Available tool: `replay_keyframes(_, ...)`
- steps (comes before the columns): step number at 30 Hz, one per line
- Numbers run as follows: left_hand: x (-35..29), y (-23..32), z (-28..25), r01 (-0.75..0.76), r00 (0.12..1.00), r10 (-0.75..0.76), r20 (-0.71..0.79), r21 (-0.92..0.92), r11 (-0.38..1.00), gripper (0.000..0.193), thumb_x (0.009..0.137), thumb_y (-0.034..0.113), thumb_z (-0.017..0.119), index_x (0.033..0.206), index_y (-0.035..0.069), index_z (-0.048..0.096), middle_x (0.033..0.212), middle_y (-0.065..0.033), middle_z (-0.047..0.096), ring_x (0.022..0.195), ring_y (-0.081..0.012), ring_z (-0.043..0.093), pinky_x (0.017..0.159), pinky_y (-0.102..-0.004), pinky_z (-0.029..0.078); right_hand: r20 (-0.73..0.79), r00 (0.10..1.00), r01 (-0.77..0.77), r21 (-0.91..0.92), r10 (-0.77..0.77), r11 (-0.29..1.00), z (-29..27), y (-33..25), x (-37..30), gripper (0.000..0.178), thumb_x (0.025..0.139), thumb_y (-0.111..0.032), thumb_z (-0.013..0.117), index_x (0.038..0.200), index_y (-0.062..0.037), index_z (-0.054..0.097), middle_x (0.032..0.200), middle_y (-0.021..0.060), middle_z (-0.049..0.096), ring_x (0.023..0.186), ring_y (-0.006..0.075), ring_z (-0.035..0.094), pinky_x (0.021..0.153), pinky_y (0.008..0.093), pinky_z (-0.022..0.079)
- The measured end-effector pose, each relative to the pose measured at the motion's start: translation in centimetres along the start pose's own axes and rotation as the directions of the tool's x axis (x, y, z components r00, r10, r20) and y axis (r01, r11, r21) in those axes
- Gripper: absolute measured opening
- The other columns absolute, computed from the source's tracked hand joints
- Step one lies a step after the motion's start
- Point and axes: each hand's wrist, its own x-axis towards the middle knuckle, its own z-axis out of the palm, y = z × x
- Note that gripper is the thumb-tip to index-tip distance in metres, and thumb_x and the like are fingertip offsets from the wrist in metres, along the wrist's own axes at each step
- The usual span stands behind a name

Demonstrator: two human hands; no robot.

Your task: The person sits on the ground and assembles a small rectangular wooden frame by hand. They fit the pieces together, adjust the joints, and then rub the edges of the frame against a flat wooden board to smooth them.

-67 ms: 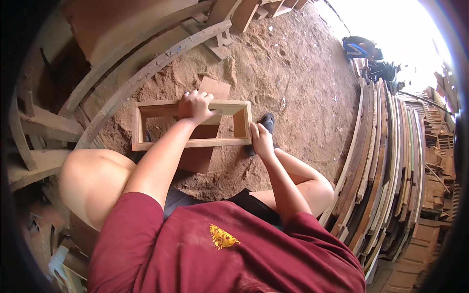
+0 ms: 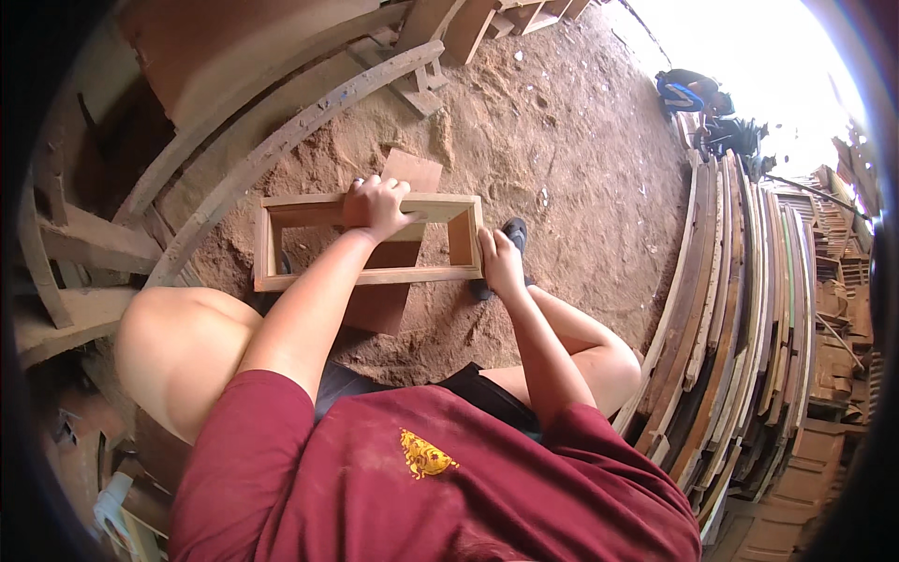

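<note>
A rectangular open wooden box frame (image 2: 426,274) lies across a reddish-brown board (image 2: 379,309) in front of me, between my legs. My left hand (image 2: 375,208) reaches over it and is closed around its far rail, with fingers over the outer edge. At the frame's right end, my right hand (image 2: 503,264) presses against the outer side with its fingers curled. Anything inside those right fingers is hidden. The board's far end sticks out beyond the frame, past my left hand.
Sandy, dusty ground (image 2: 581,178) lies around the frame. A dark shoe (image 2: 514,234) is just beyond my right hand. Long planks (image 2: 721,328) are stacked on the right. Curved wooden beams (image 2: 290,136) stand at the left, and a person (image 2: 693,92) is far off at the upper right.
</note>
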Motion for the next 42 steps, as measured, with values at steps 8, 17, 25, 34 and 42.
replay_keyframes(8, 0.4, 0.5, 0.4, -0.03, 1.0, 0.03, 0.005, 0.001, 1.0, 0.049, 0.064, 0.06, 0.084, 0.088, 0.019, 0.073, 0.089, 0.0023, 0.072, 0.09, -0.0208, 0.068, 0.08, -0.0403, 0.051, -0.044, 0.999, -0.021, -0.086, 0.017, 0.996, 0.5, -1.7, 8.2, 0.054, 0.105, -0.047, 0.044, 0.103, 0.0024, 0.066, 0.103, 0.0317, 0.067, 0.102, 0.0507, 0.062, 0.091, 0.0525, 0.048)
replay_keyframes(17, -0.1, -0.2, 0.6, 0.006, 1.0, -0.006, 0.018, 0.001, 1.0, 0.048, 0.064, 0.06, 0.085, 0.089, 0.02, 0.072, 0.089, 0.0022, 0.071, 0.089, -0.021, 0.067, 0.081, -0.0407, 0.051, 0.009, 1.0, -0.013, -0.124, 0.014, 0.992, 0.3, -0.9, 1.8, 0.051, 0.106, -0.046, 0.043, 0.106, -0.0002, 0.066, 0.104, 0.0317, 0.068, 0.104, 0.0496, 0.063, 0.091, 0.0552, 0.048)
replay_keyframes(25, 0.3, 0.3, 0.9, -0.022, 0.999, 0.021, -0.033, -0.014, 1.0, 0.049, 0.062, 0.059, 0.086, 0.085, 0.02, 0.071, 0.087, 0.0026, 0.071, 0.088, -0.0206, 0.067, 0.081, -0.0406, 0.053, 0.049, 0.999, 0.002, -0.176, 0.007, 0.984, -0.4, -1.8, 6.7, 0.052, 0.106, -0.047, 0.044, 0.105, 0.0005, 0.065, 0.102, 0.0316, 0.068, 0.102, 0.051, 0.063, 0.089, 0.0558, 0.049)
replay_keyframes(34, 0.2, 0.2, 0.7, -0.026, 0.999, 0.025, 0.02, 0.024, 0.999, 0.051, 0.064, 0.061, 0.084, 0.093, 0.021, 0.073, 0.09, 0.0019, 0.071, 0.087, -0.0207, 0.068, 0.079, -0.0397, 0.052, 0.062, 0.997, 0.042, -0.125, -0.034, 0.991, -1.4, 0.8, -4.2, 0.042, 0.106, -0.038, 0.052, 0.091, 0.0014, 0.057, 0.086, 0.0313, 0.062, 0.087, 0.0535, 0.059, 0.074, 0.0543, 0.046)
replay_keyframes(42, -0.1, 0.1, 0.7, -0.024, 1.0, 0.024, 0.008, 0.013, 1.0, 0.05, 0.065, 0.06, 0.084, 0.092, 0.02, 0.073, 0.09, 0.0017, 0.071, 0.089, -0.0209, 0.068, 0.08, -0.0394, 0.052, 0.113, 0.993, 0.044, -0.145, -0.027, 0.988, -2.0, 0.9, -4.6, 0.043, 0.105, -0.038, 0.053, 0.088, 0.0015, 0.056, 0.083, 0.031, 0.062, 0.086, 0.0525, 0.06, 0.074, 0.0535, 0.047)
